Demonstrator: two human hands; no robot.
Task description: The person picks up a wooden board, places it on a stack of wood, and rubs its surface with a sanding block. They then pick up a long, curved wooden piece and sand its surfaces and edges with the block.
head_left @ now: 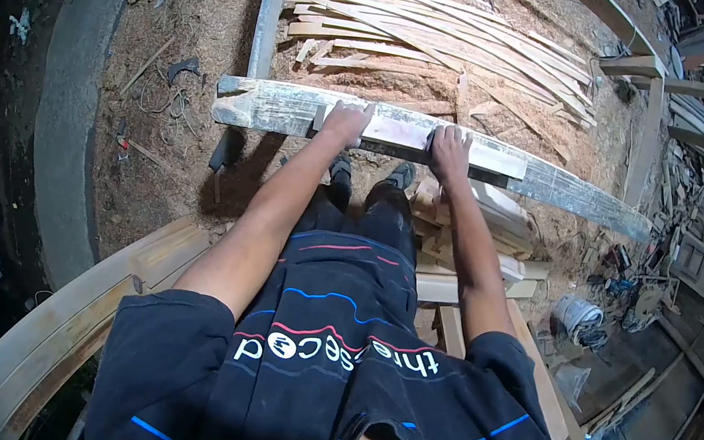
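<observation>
A pale wooden board lies lengthwise along a worn, whitish-stained beam that crosses in front of me. My left hand grips the board towards its left end, fingers curled over it. Some way to the right, my right hand is closed around the same board. A dark strip shows under the board's near edge between the hands, and a small dark patch sits beside my right hand; I cannot make out what either is.
Long thin wood strips lie heaped on sawdust-covered ground beyond the beam. Cut timber blocks are stacked near my right leg. Curved boards lie at lower left. A white bucket stands at right, and a concrete ledge runs along the left.
</observation>
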